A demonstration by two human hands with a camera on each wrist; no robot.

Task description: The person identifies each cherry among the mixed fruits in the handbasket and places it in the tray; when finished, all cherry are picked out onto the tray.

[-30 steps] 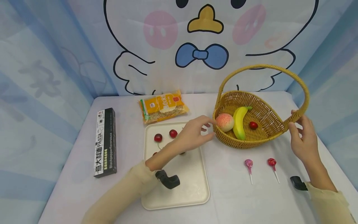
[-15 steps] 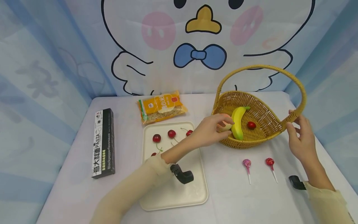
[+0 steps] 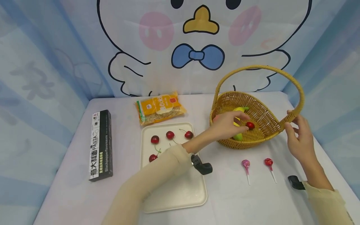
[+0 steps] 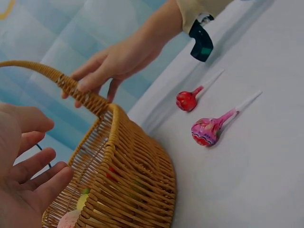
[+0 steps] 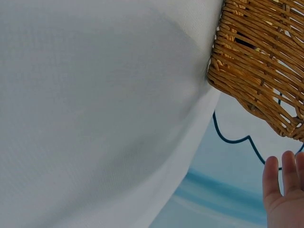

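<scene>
My left hand reaches over the wicker basket, fingers loosely bent and holding nothing. Its fingertips are right by a small red fruit inside. Beneath the hand, a yellow banana is partly covered, and a pink peach shows at the bottom of the left wrist view. My right hand grips the foot of the basket's handle on the right side, thumb and fingers on either side of it, as the left wrist view shows too.
Two lollipops, one pink and one red, lie in front of the basket. Left of it, a cream tray bears several cherries. Behind the tray lies an orange grain packet; a black-and-white pasta box is far left.
My left hand has moved right, from the basket's left rim, past the peach and over the banana to the small red fruit. My right hand stays at the handle. The view has shifted slightly.
</scene>
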